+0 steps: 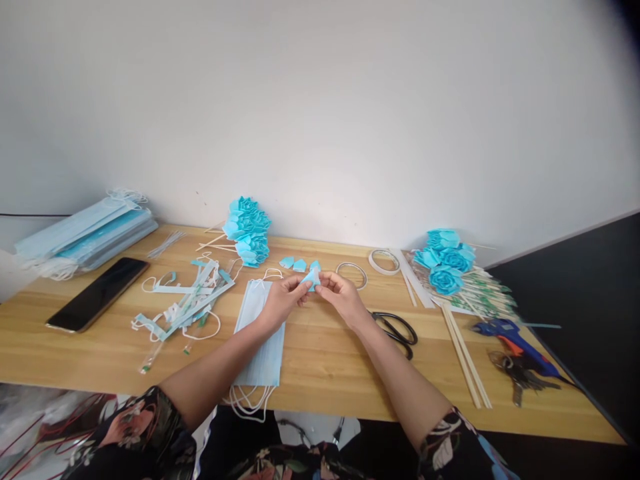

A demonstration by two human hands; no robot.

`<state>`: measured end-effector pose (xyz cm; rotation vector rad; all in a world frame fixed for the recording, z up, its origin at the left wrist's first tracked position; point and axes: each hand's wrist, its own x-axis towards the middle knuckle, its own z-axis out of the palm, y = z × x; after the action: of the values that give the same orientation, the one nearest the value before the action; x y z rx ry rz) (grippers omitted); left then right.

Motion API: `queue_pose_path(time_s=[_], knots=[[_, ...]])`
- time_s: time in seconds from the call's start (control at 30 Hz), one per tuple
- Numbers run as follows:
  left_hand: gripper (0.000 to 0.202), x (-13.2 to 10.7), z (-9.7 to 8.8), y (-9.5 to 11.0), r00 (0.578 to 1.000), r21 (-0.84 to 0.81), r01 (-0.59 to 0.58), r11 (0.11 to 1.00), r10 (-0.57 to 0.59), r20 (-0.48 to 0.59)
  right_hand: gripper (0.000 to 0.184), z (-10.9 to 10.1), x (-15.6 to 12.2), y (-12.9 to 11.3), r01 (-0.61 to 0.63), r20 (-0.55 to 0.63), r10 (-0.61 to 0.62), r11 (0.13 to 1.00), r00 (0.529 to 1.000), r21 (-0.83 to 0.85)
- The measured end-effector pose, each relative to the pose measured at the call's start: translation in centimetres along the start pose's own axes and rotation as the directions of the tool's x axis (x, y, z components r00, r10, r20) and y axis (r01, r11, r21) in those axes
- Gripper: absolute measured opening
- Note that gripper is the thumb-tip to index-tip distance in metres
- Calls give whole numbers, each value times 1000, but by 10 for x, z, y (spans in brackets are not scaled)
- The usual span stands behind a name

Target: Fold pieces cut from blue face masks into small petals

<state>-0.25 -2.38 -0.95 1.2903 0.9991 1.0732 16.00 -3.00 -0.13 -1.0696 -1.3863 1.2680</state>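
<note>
My left hand (283, 298) and my right hand (340, 293) meet above the middle of the wooden table (320, 363). Both pinch a small light-blue folded piece (313, 278) between their fingertips. Under my left wrist lies a flat blue face mask (263, 333), its ear loops hanging over the front edge. A few small blue cut petals (299, 264) lie just behind my hands. A bunch of finished blue fabric flowers (247, 231) on sticks lies further back.
A dark phone (98, 293) and a stack of masks (87, 233) sit at the left, with mask scraps (187, 300) between. Tape rolls (352, 275), black scissors (397, 330), wooden sticks (465, 353), more blue flowers (445, 260), a blue glue gun (515, 340) and keys (520, 377) lie at the right.
</note>
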Motion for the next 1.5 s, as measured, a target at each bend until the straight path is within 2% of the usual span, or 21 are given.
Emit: queue_pose_path(time_s=[0.2, 0.37, 0.53, 0.67, 0.9, 1.03, 1.23, 1.5], knots=[[34, 0, -2, -3, 1000, 77, -17, 997, 17, 3, 27, -1, 1, 4, 12, 6, -12, 1000, 1000, -27], [35, 0, -2, 0, 1000, 80, 17, 997, -17, -1, 29, -1, 0, 1, 20, 38, -19, 999, 999, -27], [37, -2, 0, 4, 995, 97, 62, 993, -69, 71, 27, -3, -1, 0, 29, 1, -29, 997, 1000, -65], [37, -3, 1, 4, 992, 162, 38, 986, -58, 116, 23, -7, 0, 4, 40, -5, -41, 995, 999, -93], [34, -4, 2, 7, 986, 130, 35, 991, -56, 156, 18, -7, -2, 2, 106, -31, -114, 974, 993, -203], [36, -3, 3, 7, 982, 85, 88, 993, -100, 157, 12, -6, -3, -6, 209, -22, -235, 902, 972, -377], [38, -4, 2, 10, 972, -52, 157, 986, -145, 186, 11, -10, -4, -12, 406, 81, -436, 733, 896, -545], [39, -5, 0, 14, 965, -193, 216, 957, -179, 190, 21, -17, -2, -9, 489, 168, -493, 647, 853, -585]])
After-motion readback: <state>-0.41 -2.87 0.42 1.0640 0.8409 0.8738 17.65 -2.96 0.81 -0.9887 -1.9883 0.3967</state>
